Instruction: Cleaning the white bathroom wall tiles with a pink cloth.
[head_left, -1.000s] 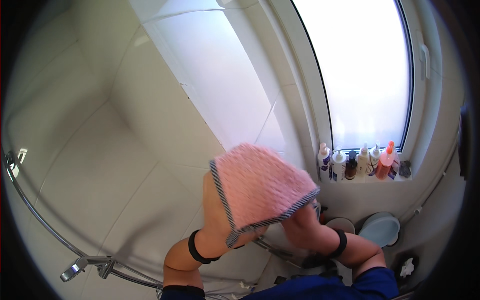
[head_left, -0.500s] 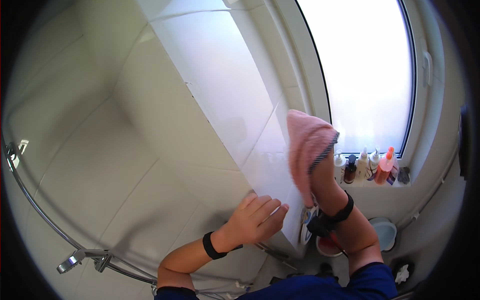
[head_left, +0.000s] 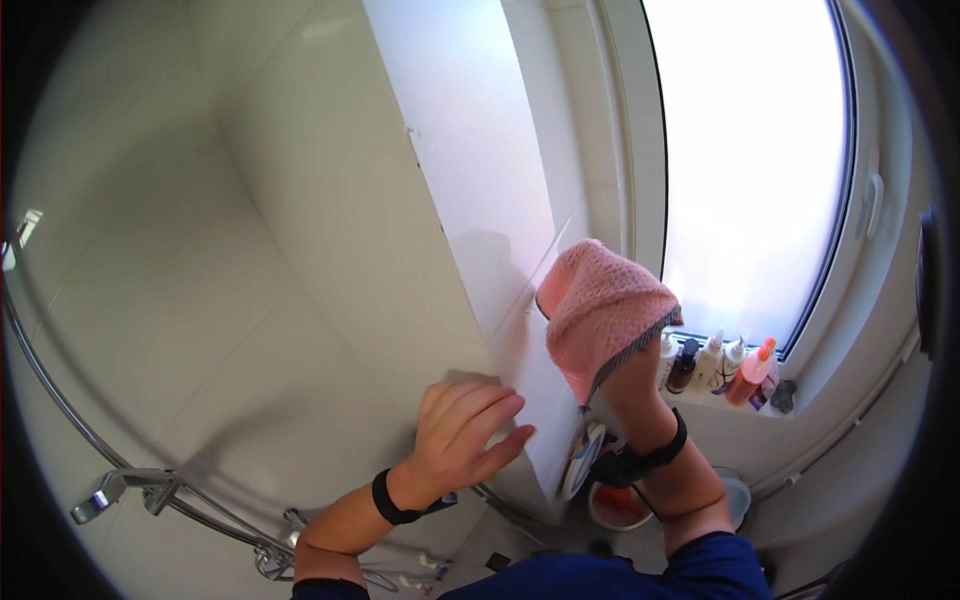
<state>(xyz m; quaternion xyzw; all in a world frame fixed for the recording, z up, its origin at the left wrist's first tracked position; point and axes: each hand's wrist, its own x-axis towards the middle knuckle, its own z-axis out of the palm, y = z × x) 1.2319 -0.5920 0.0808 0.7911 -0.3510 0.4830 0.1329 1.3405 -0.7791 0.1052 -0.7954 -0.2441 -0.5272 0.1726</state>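
A pink textured cleaning cloth (head_left: 605, 305) with a dark striped edge covers my right hand (head_left: 634, 382). That hand holds the cloth against the light tiled side of the wall corner; its fingers are hidden underneath. Lower and to the left, my left hand (head_left: 463, 437) is open beside the tiled corner edge, fingers stretched out and nothing in it. Whether its fingertips touch the tiles I cannot tell. Both wrists wear dark bands.
Several bottles (head_left: 712, 365) stand on the sill below a bright window (head_left: 750, 160). A shower head (head_left: 98, 498) on a curved metal rail is at the left. Down by the floor are a white tub with red inside (head_left: 618, 507) and a pale blue basin (head_left: 735, 495).
The view has shifted. My right hand has moved the cloth down and left along the tiles, and the cloth is more spread. My left hand's fingers have uncurled and spread.
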